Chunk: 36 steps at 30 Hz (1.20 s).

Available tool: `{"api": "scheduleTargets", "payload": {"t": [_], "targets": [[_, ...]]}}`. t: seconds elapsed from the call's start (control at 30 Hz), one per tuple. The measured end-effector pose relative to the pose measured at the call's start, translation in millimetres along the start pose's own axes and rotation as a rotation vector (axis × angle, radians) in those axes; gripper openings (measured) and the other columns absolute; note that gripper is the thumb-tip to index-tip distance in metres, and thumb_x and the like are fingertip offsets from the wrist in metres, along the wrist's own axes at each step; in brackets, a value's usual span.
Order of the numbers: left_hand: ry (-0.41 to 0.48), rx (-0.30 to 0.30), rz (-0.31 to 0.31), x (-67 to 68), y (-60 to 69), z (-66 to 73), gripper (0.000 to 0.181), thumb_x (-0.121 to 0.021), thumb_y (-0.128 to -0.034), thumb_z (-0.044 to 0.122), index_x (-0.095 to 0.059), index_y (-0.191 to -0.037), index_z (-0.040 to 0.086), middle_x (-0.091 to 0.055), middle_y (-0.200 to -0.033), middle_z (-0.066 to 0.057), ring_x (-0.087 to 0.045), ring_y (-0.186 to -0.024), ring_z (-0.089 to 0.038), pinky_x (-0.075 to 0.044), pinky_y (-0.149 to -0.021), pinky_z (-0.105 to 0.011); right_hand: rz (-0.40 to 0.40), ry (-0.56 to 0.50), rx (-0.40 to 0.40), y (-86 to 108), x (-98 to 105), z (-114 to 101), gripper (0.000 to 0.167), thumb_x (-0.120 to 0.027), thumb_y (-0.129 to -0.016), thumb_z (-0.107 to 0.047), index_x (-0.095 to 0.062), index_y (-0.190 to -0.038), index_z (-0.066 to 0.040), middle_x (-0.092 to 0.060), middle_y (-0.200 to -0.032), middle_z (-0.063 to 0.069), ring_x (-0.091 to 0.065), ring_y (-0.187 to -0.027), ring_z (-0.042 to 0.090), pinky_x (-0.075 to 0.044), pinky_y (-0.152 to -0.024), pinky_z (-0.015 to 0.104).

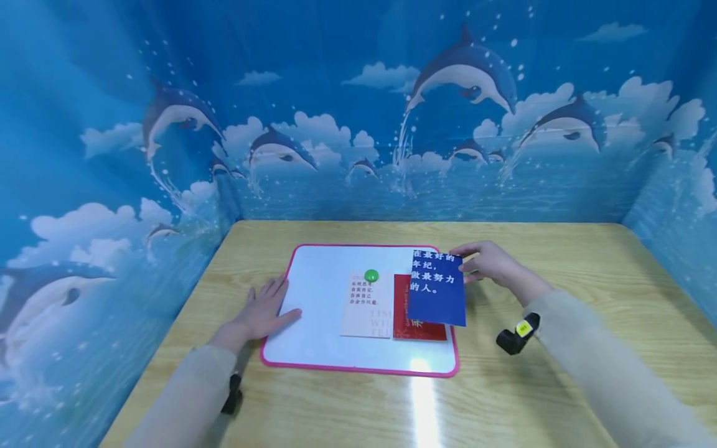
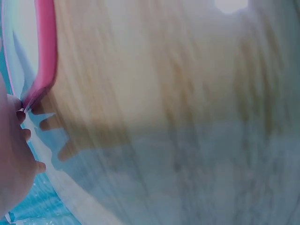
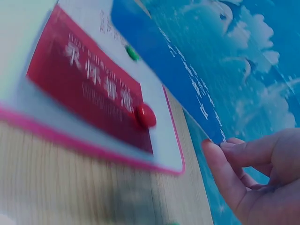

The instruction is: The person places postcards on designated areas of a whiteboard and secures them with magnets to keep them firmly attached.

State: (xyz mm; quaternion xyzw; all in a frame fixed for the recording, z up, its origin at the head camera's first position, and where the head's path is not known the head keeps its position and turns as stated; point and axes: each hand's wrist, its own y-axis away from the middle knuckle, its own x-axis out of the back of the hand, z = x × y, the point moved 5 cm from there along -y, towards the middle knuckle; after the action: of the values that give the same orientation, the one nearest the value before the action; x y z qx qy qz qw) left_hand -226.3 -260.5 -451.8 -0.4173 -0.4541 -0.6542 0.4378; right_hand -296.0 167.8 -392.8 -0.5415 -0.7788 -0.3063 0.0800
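A whiteboard with a pink rim [image 1: 358,368] lies on the table. My left hand [image 1: 263,314] rests at its left edge, fingers spread and thumb over the white surface. My right hand [image 1: 490,264] pinches a blue card with white writing [image 1: 437,292] by its upper right part, raised over the board's right side. Partly covered by it in the head view is a red card [image 3: 89,75], with a red round magnet [image 3: 146,116] on one end. Left of that lies a pale card [image 1: 364,317] with a green round magnet [image 1: 371,275] at its top.
The wooden table [image 1: 347,410] surrounds the board, with a bright reflection near the front. Blue curtains printed with dolphins [image 1: 465,81] stand behind and at both sides. A sliver of something green [image 3: 173,223] shows at the bottom of the right wrist view.
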Motion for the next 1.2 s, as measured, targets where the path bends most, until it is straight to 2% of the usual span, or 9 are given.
{"api": "scheduleTargets", "payload": {"t": [0.2, 0.47, 0.67, 0.8, 0.97, 1.2], "targets": [[0.016, 0.004, 0.000, -0.2, 0.7, -1.4, 0.084, -0.039, -0.0921, 0.059, -0.014, -0.149, 0.003, -0.010, -0.157, -0.017, -0.005, -0.144, -0.040, 0.001, -0.110, -0.067, 0.004, -0.026, -0.005, -14.8, -26, -27, 0.048, -0.050, -0.090, 0.006, -0.044, -0.138, -0.001, -0.036, -0.142, 0.026, -0.065, -0.086, 0.020, -0.055, -0.084, 0.041], [0.020, -0.015, 0.011, -2.2, 0.1, -3.1, 0.082, -0.037, -0.0931, 0.059, -0.014, -0.149, 0.004, -0.010, -0.157, -0.016, -0.006, -0.144, -0.039, 0.000, -0.110, -0.066, 0.031, -0.082, -0.003, -32.5, -70, -55, 0.049, -0.051, -0.088, 0.010, -0.049, -0.135, -0.003, -0.043, -0.139, 0.022, -0.065, -0.094, 0.027, -0.056, -0.081, 0.040], [0.020, -0.011, 0.019, -2.7, -0.3, -4.4, 0.082, -0.036, -0.0934, 0.059, -0.015, -0.149, 0.003, -0.010, -0.157, -0.016, -0.006, -0.144, -0.039, 0.000, -0.110, -0.066, 0.046, -0.114, 0.028, -42.7, -105, -74, 0.049, -0.054, -0.083, 0.013, -0.054, -0.130, -0.002, -0.045, -0.137, 0.022, -0.065, -0.078, 0.022, -0.058, -0.072, 0.036], [0.010, 0.014, 0.014, -3.5, 0.1, -4.5, 0.083, -0.035, -0.0928, 0.061, -0.014, -0.149, 0.004, -0.009, -0.157, -0.015, -0.005, -0.144, -0.039, 0.001, -0.111, -0.066, 0.046, -0.146, 0.061, -48.6, -126, -81, 0.053, -0.054, -0.080, 0.016, -0.054, -0.130, -0.001, -0.047, -0.135, 0.023, -0.062, -0.068, 0.017, -0.058, -0.066, 0.034], [-0.003, 0.025, 0.021, -2.7, 1.1, -4.0, 0.083, -0.034, -0.0928, 0.061, -0.014, -0.149, 0.004, -0.010, -0.157, -0.015, -0.006, -0.144, -0.039, 0.000, -0.111, -0.065, 0.072, -0.114, 0.077, -52.0, -145, -87, 0.051, -0.055, -0.081, 0.015, -0.056, -0.129, -0.003, -0.049, -0.134, 0.021, -0.061, -0.064, 0.016, -0.058, -0.066, 0.034], [-0.013, 0.026, 0.024, 0.3, 1.0, -1.9, 0.083, -0.035, -0.0925, 0.061, -0.014, -0.149, 0.005, -0.011, -0.157, -0.014, -0.007, -0.144, -0.039, 0.000, -0.111, -0.065, 0.088, -0.083, 0.107, -58.5, -164, -91, 0.048, -0.055, -0.081, 0.011, -0.059, -0.126, -0.006, -0.052, -0.131, 0.019, -0.054, -0.053, 0.011, -0.053, -0.053, 0.024]]}}
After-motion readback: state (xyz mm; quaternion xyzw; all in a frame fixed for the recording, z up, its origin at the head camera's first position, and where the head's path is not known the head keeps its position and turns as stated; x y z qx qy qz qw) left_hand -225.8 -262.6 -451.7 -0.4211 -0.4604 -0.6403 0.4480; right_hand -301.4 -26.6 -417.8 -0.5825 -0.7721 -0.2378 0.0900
